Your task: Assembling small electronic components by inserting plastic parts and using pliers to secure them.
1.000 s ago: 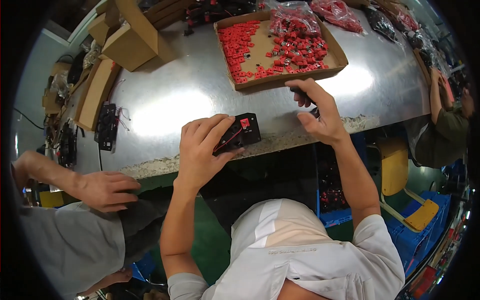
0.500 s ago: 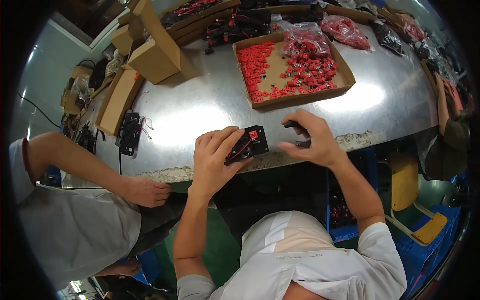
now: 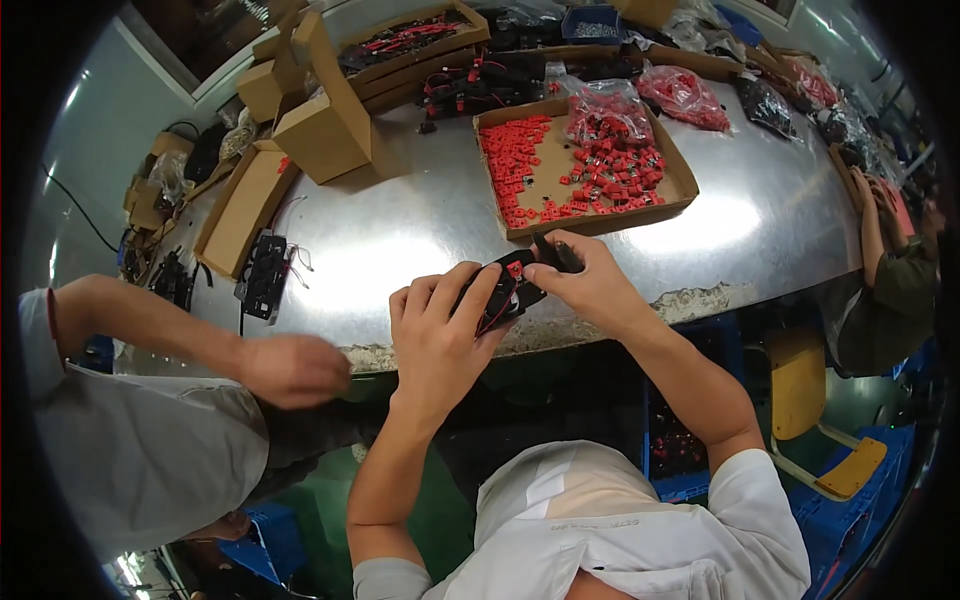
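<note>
My left hand (image 3: pixel 438 325) is wrapped round a black plastic fan unit (image 3: pixel 498 302) at the table's near edge, its fingers over the left side. A small red block (image 3: pixel 515 269) sits in the unit's upper corner, and red wire runs along its face. My right hand (image 3: pixel 597 288) grips a tool with black handles (image 3: pixel 562 256), which looks like pliers; its jaws cannot be made out. The thumb of that hand is right beside the red block, at the unit's right end.
Beyond my hands lies a shallow cardboard tray (image 3: pixel 600 222) of red blocks. Another black fan unit (image 3: pixel 264 277) rests near a long open carton (image 3: pixel 212 240). A co-worker's hand (image 3: pixel 295 370) is at the left edge. A yellow chair (image 3: pixel 797 395) stands at right.
My right hand has moved left with the tool, from apart to against the fan unit, and its handles look closer together. The unit has tilted slightly. The co-worker's hand is blurred by motion.
</note>
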{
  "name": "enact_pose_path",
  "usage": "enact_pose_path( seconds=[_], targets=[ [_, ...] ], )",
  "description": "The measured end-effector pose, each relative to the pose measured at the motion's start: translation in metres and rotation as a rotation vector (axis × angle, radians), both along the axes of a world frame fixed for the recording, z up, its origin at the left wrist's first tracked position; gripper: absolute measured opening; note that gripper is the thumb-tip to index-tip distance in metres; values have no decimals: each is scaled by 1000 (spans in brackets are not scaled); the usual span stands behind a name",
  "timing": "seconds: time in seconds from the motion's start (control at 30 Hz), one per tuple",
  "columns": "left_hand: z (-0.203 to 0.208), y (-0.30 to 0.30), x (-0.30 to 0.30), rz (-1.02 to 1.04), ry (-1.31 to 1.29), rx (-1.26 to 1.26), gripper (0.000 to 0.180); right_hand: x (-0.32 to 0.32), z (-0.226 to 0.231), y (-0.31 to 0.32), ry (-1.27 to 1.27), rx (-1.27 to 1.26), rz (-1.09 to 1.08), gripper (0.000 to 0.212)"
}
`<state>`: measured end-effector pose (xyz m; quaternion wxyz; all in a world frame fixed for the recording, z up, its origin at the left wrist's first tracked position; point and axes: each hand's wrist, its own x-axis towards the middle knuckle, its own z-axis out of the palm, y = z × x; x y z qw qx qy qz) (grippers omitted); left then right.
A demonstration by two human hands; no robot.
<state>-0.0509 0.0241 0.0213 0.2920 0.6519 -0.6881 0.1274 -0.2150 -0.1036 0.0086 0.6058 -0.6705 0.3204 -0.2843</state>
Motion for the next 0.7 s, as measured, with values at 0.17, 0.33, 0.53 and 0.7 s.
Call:
enact_pose_path(
  seconds=[0.17, 0.33, 0.53, 0.7],
  targets=[
    [-2, 0, 0, -6, 117, 44, 65, 1, 16, -1, 0, 91, 35, 27],
    [-9, -5, 3, -48, 198, 34, 62, -1, 22, -6, 95, 51, 56, 27],
    [-27, -9, 7, -73, 224, 8, 61, 1, 25, -11, 206, -99, 50, 24],
    [-22, -10, 7, -70, 202, -22, 58, 3, 31, -13, 228, -75, 66, 23]
  ],
)
